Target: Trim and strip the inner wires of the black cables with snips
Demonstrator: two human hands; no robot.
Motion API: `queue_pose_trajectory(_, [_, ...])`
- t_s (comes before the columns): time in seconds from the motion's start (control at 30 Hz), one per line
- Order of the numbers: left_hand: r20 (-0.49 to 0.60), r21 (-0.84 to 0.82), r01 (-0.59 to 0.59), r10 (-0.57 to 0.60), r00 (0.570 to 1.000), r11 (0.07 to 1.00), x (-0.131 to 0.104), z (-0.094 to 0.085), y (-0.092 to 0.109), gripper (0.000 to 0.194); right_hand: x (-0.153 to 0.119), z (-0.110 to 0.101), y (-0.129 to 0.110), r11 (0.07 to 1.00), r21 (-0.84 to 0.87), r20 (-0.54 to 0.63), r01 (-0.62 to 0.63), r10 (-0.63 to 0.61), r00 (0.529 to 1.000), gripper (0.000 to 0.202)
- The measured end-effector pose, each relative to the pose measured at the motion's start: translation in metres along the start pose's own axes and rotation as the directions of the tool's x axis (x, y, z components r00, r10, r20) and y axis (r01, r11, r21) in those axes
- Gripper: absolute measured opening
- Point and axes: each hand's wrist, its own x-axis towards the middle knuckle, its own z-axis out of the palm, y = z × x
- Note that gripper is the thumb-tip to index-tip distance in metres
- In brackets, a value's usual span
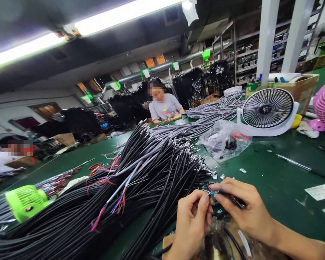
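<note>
My left hand (192, 216) pinches a black cable close to its end, where thin coloured wires (212, 192) come out. Fingertips of my right hand (239, 202) are closed on those wires, among which blue shows most plainly. Both hands meet just above the front of the table, and the fingers hide much of the cable end. Beneath them runs a loop of black cable (234, 242) over a brown, plastic-wrapped surface (216, 240). Left of my hands lies a large bundle of black cables (162, 180), many with pale tips.
Grey cables (216, 112) stretch toward the back of the green table (262, 169). A clear plastic bag (222, 141), a white desk fan (268, 110) and a pen (295, 162) lie to the right. A green fan (27, 204) stands left. Two people sit across the room.
</note>
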Motion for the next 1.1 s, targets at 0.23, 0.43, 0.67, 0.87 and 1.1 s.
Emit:
queue_pose_trajectory(0.23, [0.019, -0.073, -0.011, 0.012, 1.0, 0.997, 0.0, -0.001, -0.006, 0.031, 0.004, -0.006, -0.001, 0.997, -0.059, 0.044, -0.058, 0.06, 0.997, 0.013])
queue_pose_trajectory(0.43, [-0.077, 0.11, -0.189, 0.198, 0.977, 0.976, -0.003, -0.006, -0.005, 0.023, 0.008, -0.007, -0.004, 0.973, 0.017, 0.101, -0.23, 0.228, 0.968, 0.014])
queue_pose_trajectory(0.67, [0.279, 0.461, -0.51, 0.427, 0.86, 0.726, -0.002, -0.015, 0.005, 0.042, 0.009, -0.001, 0.002, 0.808, 0.344, 0.229, -0.479, 0.423, 0.877, 0.025])
queue_pose_trajectory(0.87, [0.263, 0.304, -0.399, 0.326, 0.908, 0.865, -0.004, -0.016, 0.003, 0.02, 0.011, -0.004, -0.006, 0.93, 0.183, 0.238, -0.319, 0.273, 0.932, 0.018])
queue_pose_trajectory(1.1, [0.215, -0.025, -0.323, 0.321, 0.922, 0.946, -0.003, -0.014, -0.007, 0.014, 0.009, -0.013, -0.005, 0.967, 0.095, 0.069, -0.235, 0.229, 0.971, 0.013])
